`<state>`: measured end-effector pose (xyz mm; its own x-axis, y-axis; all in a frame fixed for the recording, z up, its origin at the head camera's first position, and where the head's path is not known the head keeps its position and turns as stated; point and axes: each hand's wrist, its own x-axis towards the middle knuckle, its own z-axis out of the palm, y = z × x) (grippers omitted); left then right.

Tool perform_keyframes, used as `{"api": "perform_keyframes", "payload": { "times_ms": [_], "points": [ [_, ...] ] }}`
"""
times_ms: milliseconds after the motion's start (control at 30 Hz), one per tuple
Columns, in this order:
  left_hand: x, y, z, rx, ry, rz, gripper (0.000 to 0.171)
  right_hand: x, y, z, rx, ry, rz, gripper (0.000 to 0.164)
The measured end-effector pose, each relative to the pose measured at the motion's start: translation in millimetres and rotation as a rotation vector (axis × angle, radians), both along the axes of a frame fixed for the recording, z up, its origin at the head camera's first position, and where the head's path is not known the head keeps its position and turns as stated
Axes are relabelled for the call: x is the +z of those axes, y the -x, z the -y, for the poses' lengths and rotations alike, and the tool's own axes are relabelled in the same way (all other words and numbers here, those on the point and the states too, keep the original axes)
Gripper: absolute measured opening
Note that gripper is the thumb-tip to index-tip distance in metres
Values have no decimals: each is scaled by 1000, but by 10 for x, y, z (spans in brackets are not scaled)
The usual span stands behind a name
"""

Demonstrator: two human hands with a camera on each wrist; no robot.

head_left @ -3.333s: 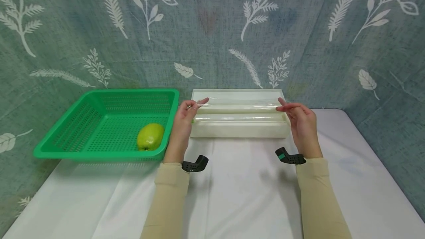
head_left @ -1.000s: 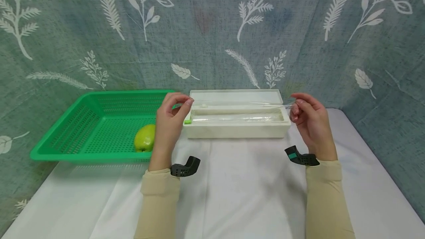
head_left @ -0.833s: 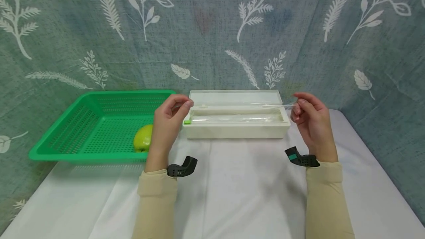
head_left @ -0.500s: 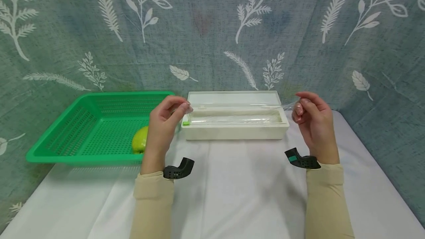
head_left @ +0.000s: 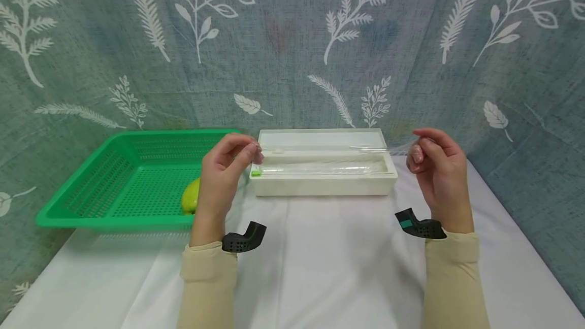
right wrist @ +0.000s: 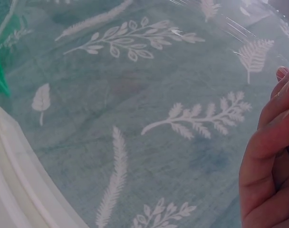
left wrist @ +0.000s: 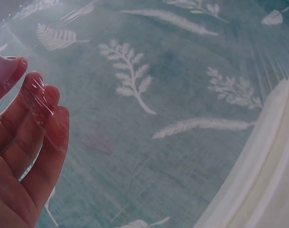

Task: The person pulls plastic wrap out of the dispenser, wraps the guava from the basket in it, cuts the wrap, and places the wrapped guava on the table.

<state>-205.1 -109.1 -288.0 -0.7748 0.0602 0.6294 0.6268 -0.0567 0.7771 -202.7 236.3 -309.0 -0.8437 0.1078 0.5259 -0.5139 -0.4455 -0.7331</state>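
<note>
A sheet of clear cling film [head_left: 320, 149] stretches between both hands, above a white cling film box [head_left: 324, 186] whose lid [head_left: 322, 138] stands raised at the back. My left hand [head_left: 221, 179] pinches the film's left side between thumb and fingers. In the left wrist view, shiny film clings over the fingertips [left wrist: 49, 114]. On the other side, my right hand [head_left: 441, 179] pinches the film's right side, its fingers curled in. A clear roll [head_left: 320, 167] lies inside the box, and a green tab [head_left: 256, 172] sits at its left front corner.
Left of the box stands a green perforated basket [head_left: 82, 182]. A yellow-green fruit [head_left: 190, 197] lies in it, partly hidden by the left hand. White cloth [head_left: 338, 268] covers the table, and a leaf-patterned curtain [head_left: 283, 75] hangs close behind.
Both hands have moved apart, the left one leftward over the basket's edge and the right one rightward past the box, with the film spread between them. The left hand now covers part of the fruit.
</note>
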Motion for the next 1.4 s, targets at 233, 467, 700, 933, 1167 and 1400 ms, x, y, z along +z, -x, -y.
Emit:
{"api": "perform_keyframes", "payload": {
  "times_ms": [233,467,700,933,1167,1400],
  "points": [
    [43,-30,-23,-11,-18,-22,10,14,-14,-20,77,59,-42,23],
    [42,-46,-11,-5,-4,-5,12,15,-33,-3,75,47,-54,23],
    [72,-76,-15,-14,-7,-10,11,20,-46,10,61,37,-56,22],
    [91,-81,-36,-30,-17,-18,10,33,-60,2,64,51,-68,22],
    [68,-99,-41,-52,-3,-11,8,23,-67,9,75,56,-61,21],
    [67,-117,-28,-73,-1,-47,7,33,-76,17,94,73,-75,21]
  ]
}}
